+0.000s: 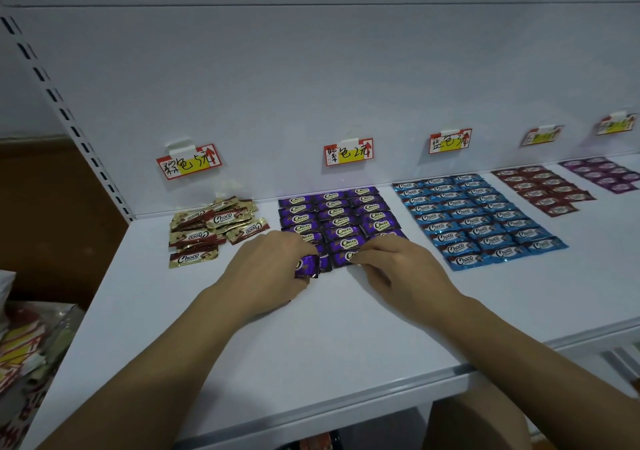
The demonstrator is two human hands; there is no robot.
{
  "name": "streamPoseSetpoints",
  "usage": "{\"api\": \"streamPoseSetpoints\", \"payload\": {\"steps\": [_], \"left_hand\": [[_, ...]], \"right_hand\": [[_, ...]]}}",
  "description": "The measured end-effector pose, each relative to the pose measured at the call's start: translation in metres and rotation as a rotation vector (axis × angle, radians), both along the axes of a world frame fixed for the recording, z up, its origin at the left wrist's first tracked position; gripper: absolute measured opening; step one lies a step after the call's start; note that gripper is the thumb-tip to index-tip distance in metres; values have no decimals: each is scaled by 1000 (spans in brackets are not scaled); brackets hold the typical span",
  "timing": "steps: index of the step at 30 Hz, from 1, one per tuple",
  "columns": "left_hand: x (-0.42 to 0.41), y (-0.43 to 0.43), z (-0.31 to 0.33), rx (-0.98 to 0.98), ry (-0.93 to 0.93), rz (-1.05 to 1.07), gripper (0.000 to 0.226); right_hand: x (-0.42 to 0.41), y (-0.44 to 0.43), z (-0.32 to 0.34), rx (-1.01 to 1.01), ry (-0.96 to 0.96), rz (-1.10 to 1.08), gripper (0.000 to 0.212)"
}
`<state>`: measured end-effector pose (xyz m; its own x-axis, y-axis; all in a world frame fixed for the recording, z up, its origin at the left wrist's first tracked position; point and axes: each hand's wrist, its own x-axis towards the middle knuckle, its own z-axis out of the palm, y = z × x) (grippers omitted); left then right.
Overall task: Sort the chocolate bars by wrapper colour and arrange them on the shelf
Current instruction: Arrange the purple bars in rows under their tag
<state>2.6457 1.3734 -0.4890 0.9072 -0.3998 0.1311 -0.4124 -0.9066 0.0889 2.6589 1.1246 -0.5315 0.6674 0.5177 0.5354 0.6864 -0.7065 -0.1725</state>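
One view only: a wide-angle camera is riding on the person's head, looking forward and down across the flat white shelf board point(329, 339) and facing the plain white back panel point(311, 69). It is sitting near. The left hand point(273, 269) and right hand point(401, 269) are showing mid-frame at the purple foil-wrapped chocolate bars point(339, 221). The far right end is going dim, probably lens falloff.

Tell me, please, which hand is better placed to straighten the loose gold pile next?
Probably the left hand: the gold pile lies nearest it, while the right hand would have to cross over. It first needs to set down its purple bar.
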Motion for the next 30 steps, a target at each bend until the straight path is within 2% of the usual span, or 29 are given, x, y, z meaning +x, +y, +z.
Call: {"api": "streamPoseSetpoints", "payload": {"steps": [13,15,17,19,21,24,30], "left_hand": [[-3,-4,-1,-82,-20,25,27],[-5,-6,2,-371,10,73,22],[-6,-12,12,-836,131,129,19],[-4,-22,25,-1201,264,133,22],[4,-30,33,-1446,385,138,30],[10,-37,34,-1623,535,64,37],[15,-28,23,-1713,639,22,48]], "right_hand": [[2,0,-2,5,-12,7,22],[2,1,3,41,-6,21,20],[2,4,13,168,46,34,21],[3,13,26,413,262,72,25],[8,26,41,685,558,168,30],[20,40,55,917,714,270,36],[31,41,46,1032,760,282,41]]}}
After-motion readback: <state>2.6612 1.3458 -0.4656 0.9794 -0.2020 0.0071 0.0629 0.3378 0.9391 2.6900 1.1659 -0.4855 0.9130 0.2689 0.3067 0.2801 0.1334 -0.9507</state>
